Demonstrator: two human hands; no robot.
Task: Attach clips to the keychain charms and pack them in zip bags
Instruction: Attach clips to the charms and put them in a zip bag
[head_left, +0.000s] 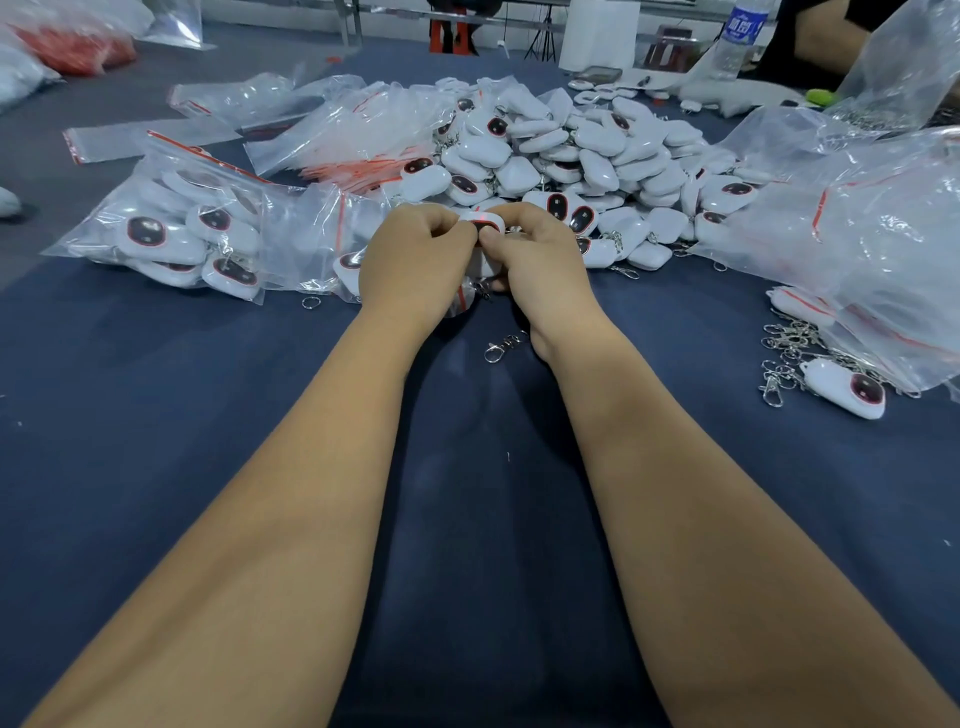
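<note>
My left hand (415, 260) and my right hand (540, 254) meet at the middle of the table, fingers curled, both pinching one white keychain charm (485, 221) with a dark red-rimmed oval face. A small zip bag (464, 301) with a red seal hangs under my hands, partly hidden. One loose metal clip (503, 345) lies on the blue cloth just below my right wrist. Behind my hands lies a big pile of white charms (587, 156).
A filled zip bag of charms (176, 234) lies at the left, with empty red-seal bags (353, 140) behind it. At the right are large clear bags (857, 208), several clips (784, 353) and one charm (847, 387). A water bottle (740, 36) and another person's arm are far right.
</note>
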